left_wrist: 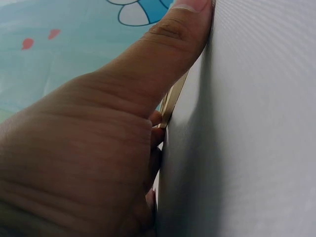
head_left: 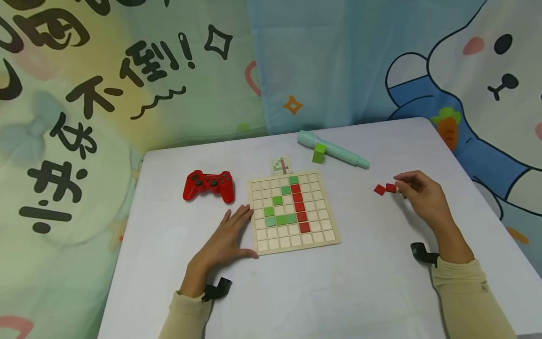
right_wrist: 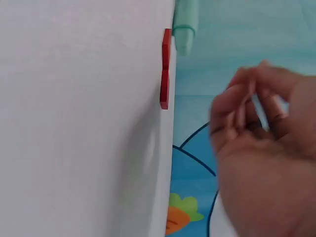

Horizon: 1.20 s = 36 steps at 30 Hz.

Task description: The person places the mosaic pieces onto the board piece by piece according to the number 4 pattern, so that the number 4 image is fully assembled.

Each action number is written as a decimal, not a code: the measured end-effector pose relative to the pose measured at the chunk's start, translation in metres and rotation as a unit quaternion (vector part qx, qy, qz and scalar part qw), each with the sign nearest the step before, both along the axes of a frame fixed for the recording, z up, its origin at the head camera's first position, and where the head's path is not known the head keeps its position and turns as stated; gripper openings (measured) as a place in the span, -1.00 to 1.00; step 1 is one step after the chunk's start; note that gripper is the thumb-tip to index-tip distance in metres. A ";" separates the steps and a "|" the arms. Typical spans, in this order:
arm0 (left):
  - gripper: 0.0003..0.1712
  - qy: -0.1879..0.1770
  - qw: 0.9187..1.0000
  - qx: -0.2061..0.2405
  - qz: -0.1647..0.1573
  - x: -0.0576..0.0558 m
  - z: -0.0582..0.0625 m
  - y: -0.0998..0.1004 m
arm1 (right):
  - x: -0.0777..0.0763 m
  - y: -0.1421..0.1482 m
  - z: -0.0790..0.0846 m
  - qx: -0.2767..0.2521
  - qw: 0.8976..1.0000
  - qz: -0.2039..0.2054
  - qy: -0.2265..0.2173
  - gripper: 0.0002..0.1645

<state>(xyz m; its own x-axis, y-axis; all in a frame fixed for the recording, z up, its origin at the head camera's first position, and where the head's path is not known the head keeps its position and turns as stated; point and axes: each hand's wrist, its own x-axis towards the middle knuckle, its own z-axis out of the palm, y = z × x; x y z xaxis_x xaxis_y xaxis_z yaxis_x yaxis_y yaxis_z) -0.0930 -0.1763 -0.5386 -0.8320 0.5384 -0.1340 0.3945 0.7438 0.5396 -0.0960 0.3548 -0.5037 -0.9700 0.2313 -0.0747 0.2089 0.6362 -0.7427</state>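
Note:
My left hand [head_left: 226,240] rests on the table at the left side of a wooden grid board [head_left: 334,231]. Its fingers lie along the left edge, and the thumb points at the near left corner. Several red tiles [head_left: 299,207] form a column on the board, with green tiles [head_left: 281,220] in a hook shape beside it. At the right, my right hand [head_left: 421,195] hovers by two loose red tiles [head_left: 379,189], thumb and forefinger close together. In the right wrist view both red tiles [right_wrist: 165,89] lie on the table, apart from the loosely bent fingers, where no tile shows.
Behind the board lies a small pattern card [head_left: 281,166]. A red game controller [head_left: 209,184] sits to its left. Farther back are a mint-green marker-like tube [head_left: 338,151] and a green cube [head_left: 319,153]. A printed curtain [head_left: 313,61] hangs behind the table.

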 end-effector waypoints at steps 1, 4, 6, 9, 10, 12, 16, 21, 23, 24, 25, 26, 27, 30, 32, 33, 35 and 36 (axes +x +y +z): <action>0.44 -0.001 1.000 0.001 0.001 0.000 0.000 -0.001 | -0.002 0.003 -0.003 0.004 1.000 -0.005 -0.006 -0.39; 0.44 -0.002 1.000 0.000 0.000 0.000 0.001 -0.002 | -0.005 0.009 -0.012 0.033 0.999 -0.003 -0.014 -0.40; 0.45 0.000 1.000 -0.002 -0.002 -0.001 0.001 -0.002 | -0.006 0.012 -0.017 0.055 0.998 0.006 -0.016 -0.41; 0.45 0.008 1.000 -0.002 -0.004 0.000 -0.001 -0.002 | -0.006 0.015 -0.024 0.078 0.996 0.021 -0.025 -0.39; 0.45 0.009 1.000 -0.002 -0.005 0.000 -0.002 -0.002 | -0.006 0.016 -0.025 0.082 0.996 0.026 -0.028 -0.39; 0.45 0.013 1.000 -0.004 -0.007 -0.001 -0.001 -0.001 | -0.006 0.016 -0.026 0.092 0.995 0.032 -0.036 -0.39; 0.45 0.010 1.000 -0.006 -0.007 -0.003 -0.001 -0.001 | -0.008 0.015 -0.027 0.113 0.992 0.042 -0.030 -0.48; 0.45 0.005 1.000 -0.004 -0.001 -0.002 -0.003 -0.002 | -0.009 0.013 -0.028 0.119 0.991 0.044 -0.029 -0.51; 0.45 0.005 1.000 -0.002 -0.001 -0.002 -0.002 -0.002 | -0.010 0.010 -0.023 0.121 0.991 0.041 -0.032 -0.48; 0.45 0.006 1.000 -0.002 -0.002 -0.002 -0.002 -0.002 | -0.009 0.008 -0.019 0.123 0.991 0.040 -0.030 -0.47; 0.45 0.006 1.000 -0.001 -0.002 -0.002 -0.002 -0.002 | -0.008 0.005 -0.014 0.124 0.991 0.041 -0.026 -0.47; 0.45 0.006 1.000 -0.001 -0.002 -0.002 -0.002 -0.003 | -0.007 0.001 -0.009 0.125 0.991 0.045 -0.020 -0.46; 0.45 0.007 1.000 -0.001 -0.002 -0.002 -0.001 -0.003 | -0.006 -0.004 -0.004 0.125 0.991 0.053 -0.009 -0.47; 0.45 0.007 1.000 -0.005 -0.001 -0.002 -0.001 -0.001 | 0.001 -0.024 0.015 0.131 0.987 0.093 0.031 -0.53; 0.45 0.006 1.000 -0.006 0.002 -0.001 0.000 -0.001 | 0.005 -0.041 0.025 0.135 0.979 0.133 0.068 -0.56; 0.45 0.005 1.000 -0.006 0.004 -0.001 0.000 0.000 | 0.007 -0.051 0.029 0.140 0.974 0.153 0.088 -0.57; 0.44 0.004 1.000 -0.009 0.007 -0.001 0.000 0.000 | 0.012 -0.071 0.034 0.147 0.963 0.191 0.125 -0.58; 0.45 0.004 1.000 -0.009 0.007 -0.001 0.000 0.000 | 0.014 -0.081 0.036 0.146 0.956 0.211 0.141 -0.58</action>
<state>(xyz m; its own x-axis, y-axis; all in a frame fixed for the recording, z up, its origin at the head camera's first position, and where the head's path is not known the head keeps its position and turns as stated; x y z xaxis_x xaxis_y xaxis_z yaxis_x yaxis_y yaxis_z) -0.0937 -0.1765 -0.5386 -0.8409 0.5238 -0.1363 0.3878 0.7587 0.5234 -0.0817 0.2741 -0.4681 -0.9536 -0.2147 0.2112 -0.2948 0.8087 -0.5090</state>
